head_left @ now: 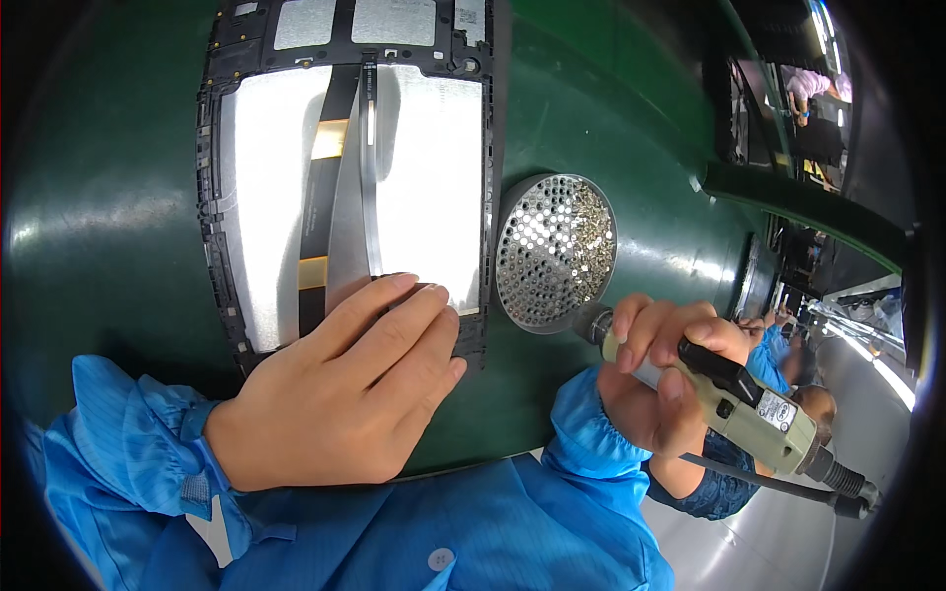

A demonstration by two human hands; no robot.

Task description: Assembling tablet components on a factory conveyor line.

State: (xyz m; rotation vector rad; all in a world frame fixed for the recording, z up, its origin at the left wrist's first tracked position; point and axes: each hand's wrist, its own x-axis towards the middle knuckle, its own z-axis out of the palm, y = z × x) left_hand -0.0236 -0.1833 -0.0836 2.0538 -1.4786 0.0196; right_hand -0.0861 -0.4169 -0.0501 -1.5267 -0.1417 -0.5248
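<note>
Two hands: the left hand [340, 394] lies flat, fingers only slightly parted, on the near end of one black-framed, rectangular device panel with silver metal plates [434, 187]; the right hand [676, 409] is wrapped round one beige-and-black power screwdriver [739, 428]. The panel rests on the green surface [631, 118], left of one round, perforated grey metal tray [537, 286] heaped with small brassy screws [594, 236], too many to count. Two amber patches [330, 139] mark the panel's dark central strip. The panel's long axis runs away from the person; the screwdriver slants up-left, its nose at the tray's rim.
</note>
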